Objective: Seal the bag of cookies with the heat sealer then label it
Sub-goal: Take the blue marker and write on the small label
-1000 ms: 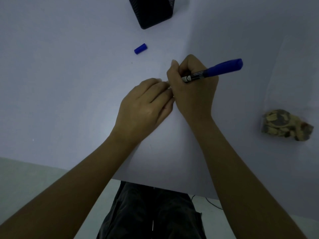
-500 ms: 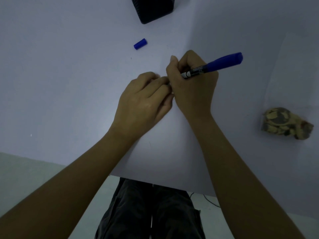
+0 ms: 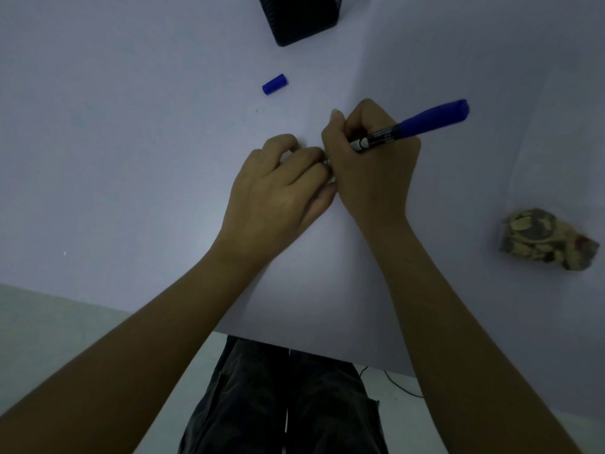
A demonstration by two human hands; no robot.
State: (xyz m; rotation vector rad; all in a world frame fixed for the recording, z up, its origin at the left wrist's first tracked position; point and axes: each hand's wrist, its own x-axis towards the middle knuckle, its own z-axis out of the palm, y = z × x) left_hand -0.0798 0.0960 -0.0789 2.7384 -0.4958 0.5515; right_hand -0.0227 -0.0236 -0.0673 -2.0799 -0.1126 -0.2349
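My right hand (image 3: 370, 172) grips a blue marker (image 3: 422, 124) with its tip pointing down to the left, hidden behind my fingers. My left hand (image 3: 278, 194) lies curled on the white table (image 3: 131, 158), touching the right hand and pressing on something small that I cannot make out; a sliver of it glints between the hands. The marker's blue cap (image 3: 274, 84) lies loose on the table further back. The clear bag of cookies (image 3: 543, 239) lies on the table at the right, apart from both hands.
A black box-shaped object (image 3: 301, 18) stands at the back centre. The table's near edge (image 3: 311, 350) runs just above my lap, with a thin cable hanging below it on the right.
Both hands stay together in the same spot on the table. The marker's angle has shifted only slightly; the small view shift comes from my head.
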